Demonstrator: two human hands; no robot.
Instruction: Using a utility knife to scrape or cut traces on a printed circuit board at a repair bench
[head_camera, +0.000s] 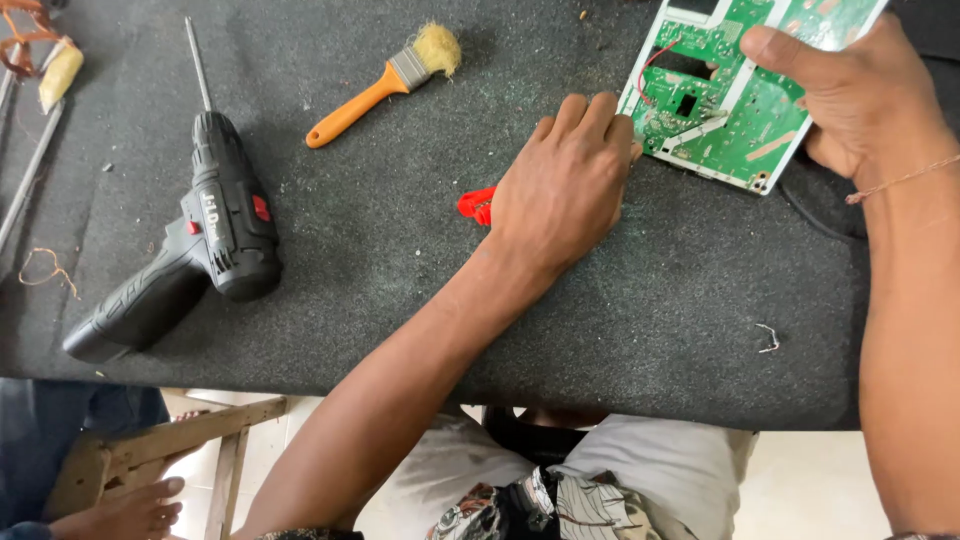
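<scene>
Gripping a red-handled tool (477, 204) in closed fingers, the left hand (562, 185) pressed at the near edge of the green circuit board (740, 110), which the right hand (858, 95) clasped at the table's far right. Open dark mat (400, 300) lay between them and the black cordless drill (190, 235), with an orange-handled brush (385, 80) beyond.
</scene>
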